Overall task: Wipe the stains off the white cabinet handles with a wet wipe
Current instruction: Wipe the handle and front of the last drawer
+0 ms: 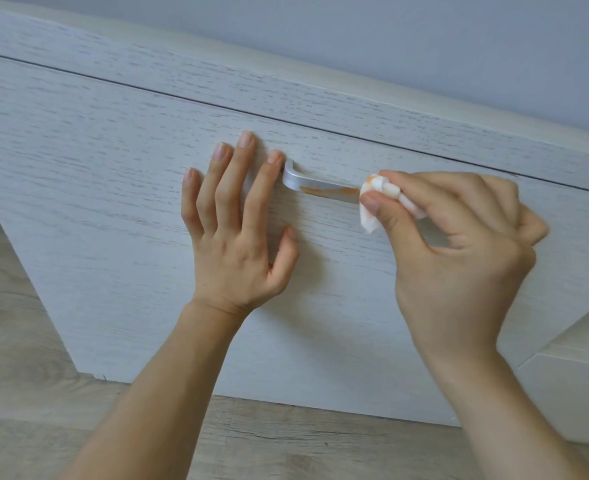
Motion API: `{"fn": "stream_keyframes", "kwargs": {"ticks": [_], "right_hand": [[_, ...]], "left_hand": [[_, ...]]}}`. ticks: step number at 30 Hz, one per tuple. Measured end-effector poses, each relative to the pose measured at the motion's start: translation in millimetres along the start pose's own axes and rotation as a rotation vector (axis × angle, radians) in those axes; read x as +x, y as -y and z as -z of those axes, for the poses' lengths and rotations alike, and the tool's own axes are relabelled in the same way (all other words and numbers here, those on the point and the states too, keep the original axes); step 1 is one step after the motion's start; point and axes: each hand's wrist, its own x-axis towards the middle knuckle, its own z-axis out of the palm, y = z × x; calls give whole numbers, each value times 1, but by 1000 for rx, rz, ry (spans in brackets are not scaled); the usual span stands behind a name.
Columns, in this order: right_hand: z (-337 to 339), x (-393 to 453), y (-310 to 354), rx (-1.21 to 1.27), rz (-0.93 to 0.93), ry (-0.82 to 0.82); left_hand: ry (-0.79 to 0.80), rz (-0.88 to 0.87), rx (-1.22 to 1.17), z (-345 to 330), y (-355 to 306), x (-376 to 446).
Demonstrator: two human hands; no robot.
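A pale metal handle (298, 180) sits on the white wood-grain cabinet front (113, 188). An orange-brown stain (331, 192) runs along its bar. My right hand (459, 244) pinches a crumpled wet wipe (378, 199), tinted orange at its tip, against the bar's right part, hiding that end. My left hand (237, 230) rests flat on the cabinet front with straight, spread fingers, its index fingertip beside the handle's left end.
A dark seam (182, 97) runs across the cabinet above the handle, under a top panel. Pale wood-look floor (286, 441) lies below the cabinet. A white lower unit (577, 386) juts out at the right. A blue-grey wall (424, 36) is behind.
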Motion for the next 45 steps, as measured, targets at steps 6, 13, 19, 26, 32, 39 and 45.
{"fn": "stream_keyframes", "kwargs": {"ticks": [6, 13, 19, 26, 32, 39, 45], "right_hand": [[-9, -1, 2, 108, 49, 23], [-12, -4, 5, 196, 38, -1], [-4, -6, -1, 184, -8, -5], [-9, -8, 5, 43, 0, -25], [-12, -6, 10, 18, 40, -4], [-3, -8, 1, 41, 27, -40], [-19, -8, 9, -4, 110, -39]], "left_hand": [[-17, 6, 13, -3, -1, -1], [-42, 20, 12, -6, -2, -1], [-42, 6, 15, -7, -1, -2], [-54, 6, 16, -9, -1, -2], [-65, 11, 28, -10, -1, -2], [-65, -4, 32, -9, -1, -3], [-81, -6, 39, -11, 0, -3]]}}
